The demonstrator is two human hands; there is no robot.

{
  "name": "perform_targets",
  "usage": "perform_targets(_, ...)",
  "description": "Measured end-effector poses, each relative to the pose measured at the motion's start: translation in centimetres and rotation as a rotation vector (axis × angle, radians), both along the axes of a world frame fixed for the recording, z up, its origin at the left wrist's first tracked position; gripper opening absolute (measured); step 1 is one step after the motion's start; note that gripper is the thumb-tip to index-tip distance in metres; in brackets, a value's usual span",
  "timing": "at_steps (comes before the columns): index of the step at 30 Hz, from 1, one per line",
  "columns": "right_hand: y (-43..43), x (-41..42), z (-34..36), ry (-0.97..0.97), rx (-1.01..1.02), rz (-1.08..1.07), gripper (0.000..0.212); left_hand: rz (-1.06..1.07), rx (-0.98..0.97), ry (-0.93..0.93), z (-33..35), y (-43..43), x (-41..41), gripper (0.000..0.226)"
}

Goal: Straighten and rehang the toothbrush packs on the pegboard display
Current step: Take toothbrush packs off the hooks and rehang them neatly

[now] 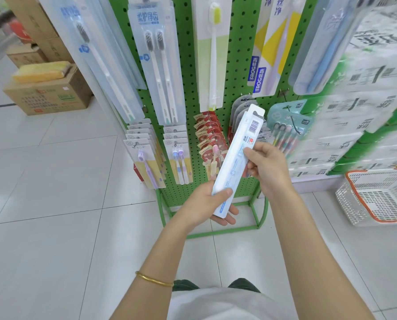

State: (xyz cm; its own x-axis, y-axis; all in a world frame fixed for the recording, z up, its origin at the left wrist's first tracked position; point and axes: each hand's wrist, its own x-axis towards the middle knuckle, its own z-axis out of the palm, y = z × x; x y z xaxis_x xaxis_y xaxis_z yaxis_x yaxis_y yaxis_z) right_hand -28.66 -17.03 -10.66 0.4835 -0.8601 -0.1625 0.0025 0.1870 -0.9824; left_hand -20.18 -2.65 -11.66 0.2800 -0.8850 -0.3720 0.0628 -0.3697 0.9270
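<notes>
I've got the long white-blue toothbrush pack (235, 158) in both hands, off the board, in front of the lower right part of the green pegboard (236, 65). It sits tilted, top end leaning right & away from me, barcode side facing me.

My left hand (211, 202) grasps the near bottom end, thumb on the face, fingers underneath. My right hand (266, 167) pinches the right edge about mid-length, fingers curled onto it. The hang tab (257, 112) at the far top end is free. It's just in front of a stack of grey packs (239, 107), w/ the teal pack (285, 128) of several brushes just to its right & the red packs (210, 132) to its left.

Step in hand, I reckon: square the pack up & get it back on a peg. Notes for doing it well:

- Barcode towards me prob. means the back is showing, so turn it so the printed front faces out like the neighbours.
- Bring it upright before going in; a tilted tab won't meet a peg cleanly.
- Slide the right hand up nearer the tab for aim. The left hand only steadies the bottom.
- There looks to be a bare hook (282, 93) above & right of the tab, but I can't confirm it's free.
- Push the slot fully onto the peg, then let go w/ 1 hand at a time so it hangs plumb.
- Don't knock the packs alongside askew.
</notes>
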Motion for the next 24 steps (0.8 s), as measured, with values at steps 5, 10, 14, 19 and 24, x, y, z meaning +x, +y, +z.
perform_targets(5,0.1,-0.1,0.5,-0.034,-0.027,0.084,0.010,0.050,0.056,0.005,0.1,-0.5,0.2,0.035)
perform_targets(10,0.0,-0.4,0.9,-0.060,-0.037,0.190,0.006,0.057,0.061,-0.031,0.2,-1.1,0.5,0.040)
perform_targets(14,0.0,-0.5,1.6,-0.053,-0.067,0.231,0.005,0.127,0.008,-0.228,0.6,-1.8,0.9,0.041)
perform_targets(19,0.5,-0.4,2.1,-0.001,-0.108,0.352,0.004,0.237,-0.159,-0.407,2.7,-3.1,2.2,0.044)
perform_targets(24,1.0,-0.3,2.6,0.055,-0.126,0.467,0.005,0.482,-0.358,-0.355,5.4,-3.4,3.6,0.009)
